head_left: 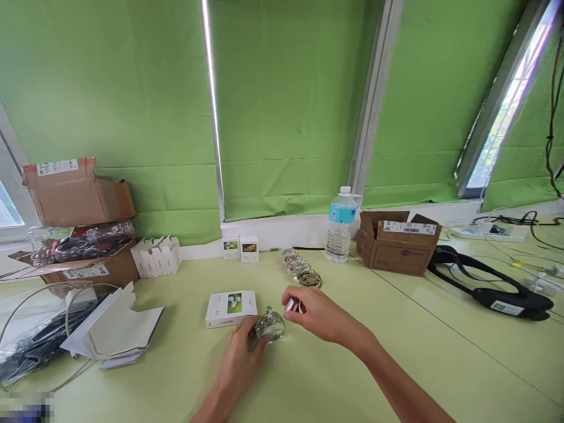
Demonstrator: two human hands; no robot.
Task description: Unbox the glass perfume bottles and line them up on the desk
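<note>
**Two bare hands at a round glass bottle, the left one holding it, the right one pinching a small shiny cap**

Everything here is placed from the round glass bottle. Far to its left, cardboard boxes are stacked, with folded white card lying nearer. Just left of and slightly behind it, a flat white box with a flower picture lies on the tabletop.

The left hand is at the bottle's left side. Its forearm rises from the bottom edge of the view, slanting toward the bottle. Thumb and forefinger are parted by the bottle's width and curve around its left side, the thumb low at the front.

The bottle itself is on the tabletop between the two hands, its bare nozzle pointing up.

The right hand is just right of the nozzle. Its forearm slants in from the lower right, with the back of the hand uppermost. Thumb and forefinger are nearly together, closed on the cap, which is apart from the nozzle.

Behind the bottle and to its right is a row of similar bottles. Farther right come a water bottle, an open carton and a black headset.
</note>
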